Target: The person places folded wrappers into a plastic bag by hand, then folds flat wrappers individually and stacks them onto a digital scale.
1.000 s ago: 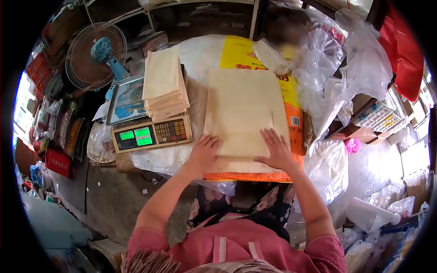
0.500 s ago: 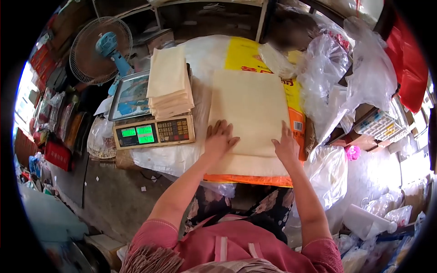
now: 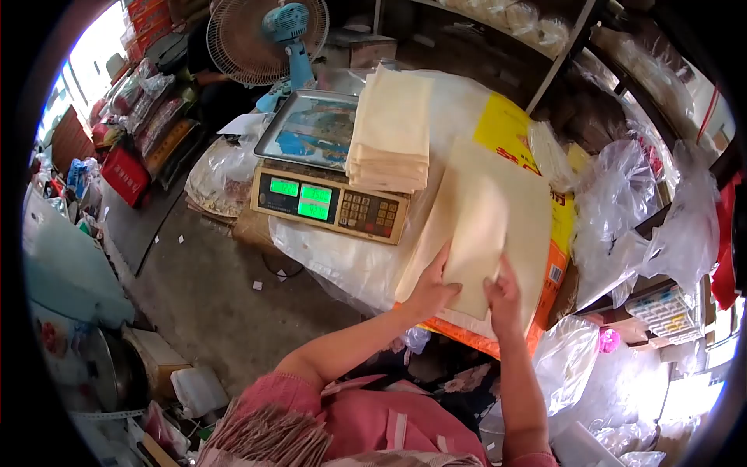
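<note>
A folded cream sheet (image 3: 478, 253) is held up between my two hands, partly blurred by motion. My left hand (image 3: 436, 286) grips its left edge, with the fingers partly behind it. My right hand (image 3: 504, 296) pinches its lower right edge. Beneath it, larger cream sheets (image 3: 525, 226) lie flat on the yellow and orange plastic sack (image 3: 506, 128). To the left, a stack of folded cream sheets (image 3: 391, 128) rests on the metal tray (image 3: 311, 128) of a digital scale (image 3: 331, 204), whose green displays are lit.
A blue fan (image 3: 286, 23) stands behind the scale. Clear plastic bags (image 3: 618, 202) hang and lie at the right. Stacked packages (image 3: 148, 117) and a red bag (image 3: 126, 175) are at the left. Shelving (image 3: 564, 54) is at the back.
My hands, flat on the cream sheets before, now hold a folded sheet raised above the others. The view has turned, so the scale and fan appear farther right.
</note>
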The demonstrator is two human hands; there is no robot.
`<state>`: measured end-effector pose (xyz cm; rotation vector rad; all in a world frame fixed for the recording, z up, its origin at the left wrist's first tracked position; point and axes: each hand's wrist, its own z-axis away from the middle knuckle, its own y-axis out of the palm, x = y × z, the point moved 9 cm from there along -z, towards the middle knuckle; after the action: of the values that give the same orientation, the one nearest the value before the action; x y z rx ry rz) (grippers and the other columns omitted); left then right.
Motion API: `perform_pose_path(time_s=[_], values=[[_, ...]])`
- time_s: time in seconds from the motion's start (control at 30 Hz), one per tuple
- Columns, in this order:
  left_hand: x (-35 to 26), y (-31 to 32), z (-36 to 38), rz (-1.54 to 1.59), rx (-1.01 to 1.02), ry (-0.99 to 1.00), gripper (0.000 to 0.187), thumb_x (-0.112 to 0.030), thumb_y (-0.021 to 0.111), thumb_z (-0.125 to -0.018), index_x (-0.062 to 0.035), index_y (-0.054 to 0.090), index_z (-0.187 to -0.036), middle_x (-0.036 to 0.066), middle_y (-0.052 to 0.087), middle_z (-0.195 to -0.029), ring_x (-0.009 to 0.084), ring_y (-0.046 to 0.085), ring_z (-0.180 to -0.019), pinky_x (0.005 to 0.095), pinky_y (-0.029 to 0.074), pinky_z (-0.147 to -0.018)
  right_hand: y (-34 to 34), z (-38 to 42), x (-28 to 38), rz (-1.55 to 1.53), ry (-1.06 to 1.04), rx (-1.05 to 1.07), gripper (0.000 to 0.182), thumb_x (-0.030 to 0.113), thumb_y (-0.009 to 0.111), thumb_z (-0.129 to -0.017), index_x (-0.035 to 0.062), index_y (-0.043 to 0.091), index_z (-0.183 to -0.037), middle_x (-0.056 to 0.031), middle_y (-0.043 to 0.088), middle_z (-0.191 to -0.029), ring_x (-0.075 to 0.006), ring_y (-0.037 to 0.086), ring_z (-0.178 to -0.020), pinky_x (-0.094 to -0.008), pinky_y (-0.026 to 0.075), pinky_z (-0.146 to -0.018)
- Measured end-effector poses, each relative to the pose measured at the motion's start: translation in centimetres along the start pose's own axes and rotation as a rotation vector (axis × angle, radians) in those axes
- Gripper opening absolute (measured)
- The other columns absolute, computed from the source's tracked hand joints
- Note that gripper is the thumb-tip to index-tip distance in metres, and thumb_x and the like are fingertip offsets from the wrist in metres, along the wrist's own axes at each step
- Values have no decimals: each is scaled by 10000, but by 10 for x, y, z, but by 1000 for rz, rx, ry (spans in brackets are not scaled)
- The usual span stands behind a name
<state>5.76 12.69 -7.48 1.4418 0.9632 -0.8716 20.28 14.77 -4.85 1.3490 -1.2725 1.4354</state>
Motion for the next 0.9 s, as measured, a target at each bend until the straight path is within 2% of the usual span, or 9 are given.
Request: perform_pose_path(time_s=[0.03, 0.1, 0.17, 0.3, 0.37, 0.47, 0.57, 0.77, 0.9], values=[[-31, 5, -2, 92, 29, 68, 803, 40, 562, -794, -35, 133, -1469, 87, 422, -1353, 161, 434, -1205, 285, 370, -982, 2, -18, 21, -281, -27, -27, 643, -44, 515, -854, 5, 249, -1437, -155, 602, -1097, -204, 595, -972, -271, 474, -821], [-87, -2, 2, 267, 30, 209, 710, 9, 570, -815, -27, 238, -1442, 82, 485, -1273, 171, 481, -1136, 291, 407, -935, 17, -50, 82, -253, -153, 52, 657, -62, 512, -842, -2, 244, -1439, -139, 578, -1166, -156, 565, -1028, -266, 461, -859], [-112, -52, 1, 273, -158, 515, 584, -41, 595, -837, -28, 364, -1373, 79, 510, -1220, 170, 494, -1104, 300, 409, -931, 46, -84, 129, -399, -199, 96, 650, -58, 523, -841, -8, 256, -1432, -133, 595, -1133, -144, 572, -988, -257, 463, -852], [-79, -172, 17, 174, -893, 356, 352, -152, 558, -889, -48, 483, -1218, 73, 537, -1126, 179, 510, -1068, 344, 408, -955, 111, -163, 178, -441, -222, 154, 625, -9, 581, -835, -30, 309, -1398, -115, 640, -1041, -123, 584, -929, -248, 466, -837], [-68, -184, 6, 337, -827, 252, 323, -197, 524, -916, -38, 490, -1195, 84, 538, -1111, 196, 520, -1051, 356, 409, -966, 147, -195, 175, -107, -185, 223, 643, 81, 586, -834, -27, 294, -1397, -192, 550, -1224, -213, 557, -1067, -319, 462, -895], [-65, -190, -21, 555, -602, 214, 327, -263, 481, -948, -17, 497, -1163, 102, 538, -1098, 219, 531, -1031, 377, 418, -975, 171, -197, 167, 978, -266, -29, 683, 172, 562, -825, -12, 257, -1408, -259, 327, -1414, -352, 400, -1261, -397, 398, -994], [-70, -184, -37, 641, -530, 183, 419, -360, 429, -971, 14, 496, -1148, 126, 552, -1099, 238, 544, -1020, 397, 434, -976, 189, -211, 119, 585, -254, 123, 713, 209, 531, -819, 2, 215, -1424, -271, 131, -1483, -444, 195, -1349, -435, 310, -1065], [-100, -123, -22, 611, -364, 162, 471, -385, 450, -960, -8, 476, -1241, 114, 570, -1184, 195, 555, -1055, 337, 447, -947, 129, -134, 107, -88, 47, 382, 632, 191, 494, -922, 35, 202, -1461, -147, 253, -1496, -228, 294, -1346, -332, 261, -1083], [-94, -77, -8, 212, -180, 40, 456, -361, 489, -946, -10, 522, -1236, 70, 623, -1045, 117, 589, -915, 253, 466, -795, 70, -72, 78, -367, -3, 323, 626, 187, 480, -945, 34, 172, -1467, -130, 211, -1515, -223, 231, -1378, -325, 214, -1105]])
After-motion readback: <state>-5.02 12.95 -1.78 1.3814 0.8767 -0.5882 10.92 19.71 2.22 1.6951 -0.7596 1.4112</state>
